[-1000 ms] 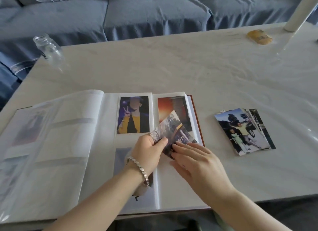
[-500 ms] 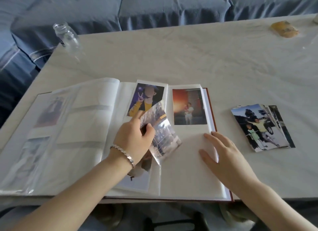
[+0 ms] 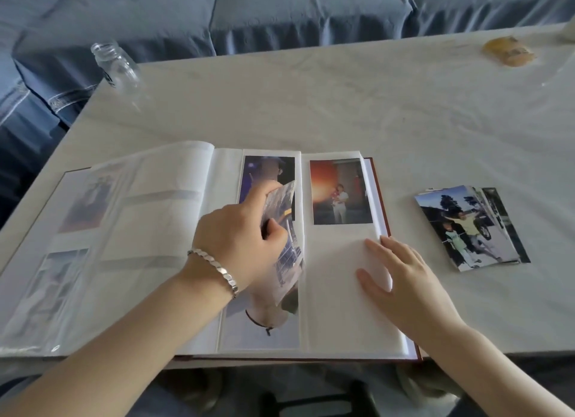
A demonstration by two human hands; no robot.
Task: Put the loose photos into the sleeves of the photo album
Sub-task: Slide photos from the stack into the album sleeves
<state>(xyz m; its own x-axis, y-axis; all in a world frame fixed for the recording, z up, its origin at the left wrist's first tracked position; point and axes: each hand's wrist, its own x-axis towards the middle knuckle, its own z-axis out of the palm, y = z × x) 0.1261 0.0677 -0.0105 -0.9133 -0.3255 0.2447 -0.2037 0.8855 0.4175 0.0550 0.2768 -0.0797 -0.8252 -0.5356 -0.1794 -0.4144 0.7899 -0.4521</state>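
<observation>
The photo album [image 3: 339, 317] lies open at the near edge of the table. My left hand [image 3: 239, 239] pinches a loose photo [image 3: 287, 248], bent and tilted, over the middle column of sleeves. Its lower edge sits against the seam beside the empty lower right sleeve. My right hand [image 3: 401, 279] rests flat with straight fingers on that empty sleeve, at the album's right edge. A sunset photo [image 3: 340, 192] fills the sleeve above it. A stack of loose photos [image 3: 469, 227] lies on the table to the right of the album.
A clear glass jar [image 3: 115, 63] stands at the table's far left corner. A yellowish object [image 3: 507, 54] lies at the far right. A blue sofa [image 3: 280, 12] runs behind the white table [image 3: 342, 105].
My left hand has carried the loose photo leftward and turned it more upright over the middle column. My right hand has left the photo and now lies flat on the empty lower right sleeve.
</observation>
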